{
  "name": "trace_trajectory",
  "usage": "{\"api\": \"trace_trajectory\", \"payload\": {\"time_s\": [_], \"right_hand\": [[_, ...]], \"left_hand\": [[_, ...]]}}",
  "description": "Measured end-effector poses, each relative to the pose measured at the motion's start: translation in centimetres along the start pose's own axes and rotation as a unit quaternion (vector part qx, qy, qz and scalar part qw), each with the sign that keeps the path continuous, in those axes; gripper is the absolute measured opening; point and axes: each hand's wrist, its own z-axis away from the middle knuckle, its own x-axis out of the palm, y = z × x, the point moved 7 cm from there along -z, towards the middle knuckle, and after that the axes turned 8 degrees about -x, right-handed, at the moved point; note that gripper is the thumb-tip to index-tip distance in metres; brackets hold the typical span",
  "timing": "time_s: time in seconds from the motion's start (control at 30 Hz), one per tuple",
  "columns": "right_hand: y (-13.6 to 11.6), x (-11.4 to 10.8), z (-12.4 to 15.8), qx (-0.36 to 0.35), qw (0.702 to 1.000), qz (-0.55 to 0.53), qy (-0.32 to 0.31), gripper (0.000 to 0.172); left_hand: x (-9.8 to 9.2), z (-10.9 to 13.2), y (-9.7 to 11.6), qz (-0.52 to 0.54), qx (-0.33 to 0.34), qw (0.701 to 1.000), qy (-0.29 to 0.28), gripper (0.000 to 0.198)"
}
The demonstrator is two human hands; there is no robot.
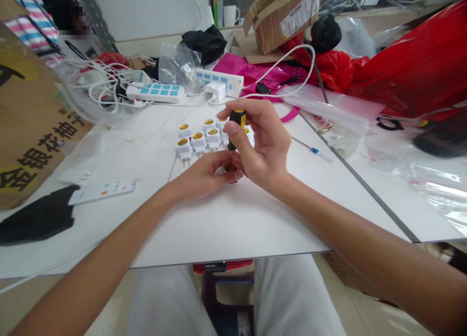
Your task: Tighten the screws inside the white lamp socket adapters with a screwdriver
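Note:
My right hand (260, 144) grips a screwdriver (234, 128) with a black and yellow handle, held upright with its tip pointing down. My left hand (204, 176) is closed around a small object (231, 169) under the tip, mostly hidden by my fingers, so I cannot name it. Just behind my hands, several white lamp-socket adapters (199, 140) with brass centres stand in a cluster on the white table (233, 224).
Two white power strips (156, 92) with blue sockets and tangled white cables lie at the back. A cardboard box (25, 127) stands left, a white remote (104, 190) on black cloth beside it. Red bags (408, 63) and clear plastic fill the right. A thin blue-tipped tool (314, 150) lies right of my hands.

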Motion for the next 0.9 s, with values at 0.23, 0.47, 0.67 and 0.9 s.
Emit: {"api": "trace_trajectory", "payload": {"time_s": [0.23, 0.47, 0.67, 0.9], "right_hand": [[0.3, 0.3, 0.1, -0.002, 0.999, -0.043, -0.014, 0.021], [0.5, -0.1, 0.1, -0.034, 0.998, 0.058, 0.017, 0.026], [0.3, 0.3, -0.2, 0.005, 1.0, -0.008, -0.027, 0.018], [0.1, 0.2, 0.0, -0.039, 0.999, -0.002, -0.012, 0.02]], "left_hand": [[-0.1, 0.0, 0.2, -0.002, 0.027, 1.0, 0.0, 0.01], [-0.2, 0.1, -0.2, -0.009, 0.01, 1.0, 0.001, 0.008], [0.0, 0.0, 0.6, -0.008, 0.033, 0.999, -0.007, 0.007], [-0.2, 0.0, 0.2, -0.016, 0.023, 1.0, 0.002, 0.008]]}}
